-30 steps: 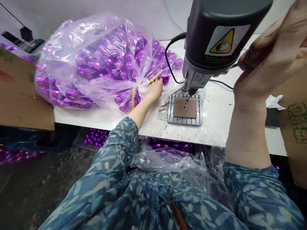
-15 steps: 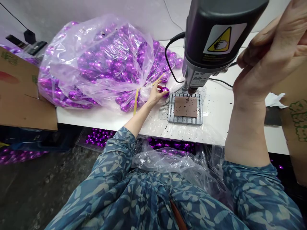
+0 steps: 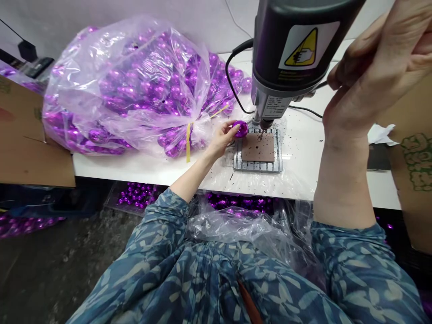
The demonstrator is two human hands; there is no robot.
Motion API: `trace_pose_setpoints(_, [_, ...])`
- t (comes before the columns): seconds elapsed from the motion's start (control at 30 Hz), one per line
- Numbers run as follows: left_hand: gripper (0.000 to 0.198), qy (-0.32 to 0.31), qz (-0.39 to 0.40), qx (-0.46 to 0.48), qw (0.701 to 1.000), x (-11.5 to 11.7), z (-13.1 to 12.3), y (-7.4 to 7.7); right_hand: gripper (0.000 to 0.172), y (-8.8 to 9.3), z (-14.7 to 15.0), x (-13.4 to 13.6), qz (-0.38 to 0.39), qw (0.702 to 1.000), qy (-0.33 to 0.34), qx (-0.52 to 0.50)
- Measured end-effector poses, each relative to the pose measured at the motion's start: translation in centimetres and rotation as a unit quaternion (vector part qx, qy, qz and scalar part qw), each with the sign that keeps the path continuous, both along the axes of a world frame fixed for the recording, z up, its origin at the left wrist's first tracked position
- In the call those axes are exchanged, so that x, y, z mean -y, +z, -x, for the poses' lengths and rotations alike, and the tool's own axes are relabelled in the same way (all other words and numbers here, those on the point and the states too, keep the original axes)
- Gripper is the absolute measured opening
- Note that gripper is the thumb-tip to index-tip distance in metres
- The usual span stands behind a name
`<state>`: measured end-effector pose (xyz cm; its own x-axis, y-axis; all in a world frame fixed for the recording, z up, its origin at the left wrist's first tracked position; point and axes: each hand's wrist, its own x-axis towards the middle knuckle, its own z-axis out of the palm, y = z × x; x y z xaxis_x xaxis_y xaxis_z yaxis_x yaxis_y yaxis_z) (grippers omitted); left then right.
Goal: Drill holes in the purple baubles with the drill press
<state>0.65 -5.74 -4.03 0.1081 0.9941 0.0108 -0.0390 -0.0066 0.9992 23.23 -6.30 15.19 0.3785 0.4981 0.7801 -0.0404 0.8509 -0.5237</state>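
While left hand [image 3: 222, 139] pinches purple ball [image 3: 240, 129] beside drill bit [image 3: 260, 132] at frame centre, right hand [image 3: 374, 72] fingers wrap lever [image 3: 322, 84], upper right.

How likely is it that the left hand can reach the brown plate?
Probably yes: the left hand, holding a purple ball, is beside the bare brown plate; only the drill tip hangs over it.

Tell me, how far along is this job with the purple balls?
Done, seemingly: dark chips dot the table around the base plate, and purple balls lie in a bag below the table edge. In hand: the left hand holds one purple ball beside the drill bit, while the right hand grips the handle of the drill press. Left: the big bag on the table, packed with balls.
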Motion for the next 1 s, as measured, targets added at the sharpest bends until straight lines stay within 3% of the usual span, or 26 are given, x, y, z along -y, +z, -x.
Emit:
trace_pose_setpoints(0.33, [0.061,-0.043,-0.058,-0.062,0.995,1.1,-3.2,-2.4,0.065,0.8,0.3,0.9,0.034,0.999,-0.019,0.008])
trace_pose_setpoints(0.57, [0.048,-0.016,-0.121,-0.158,0.980,1.8,-3.8,-2.6,0.064,0.8,0.6,0.9,0.013,1.000,0.002,-0.010])
trace_pose_setpoints(0.77, [0.047,0.015,-0.145,-0.169,0.975,2.8,-4.2,-3.0,0.062,0.5,0.4,0.6,0.004,1.000,0.003,-0.007])
trace_pose_setpoints(1.0, [0.060,-0.036,-0.193,-0.197,0.960,2.9,-4.4,-2.2,0.059,0.2,0.2,0.2,0.006,1.000,-0.009,-0.003])
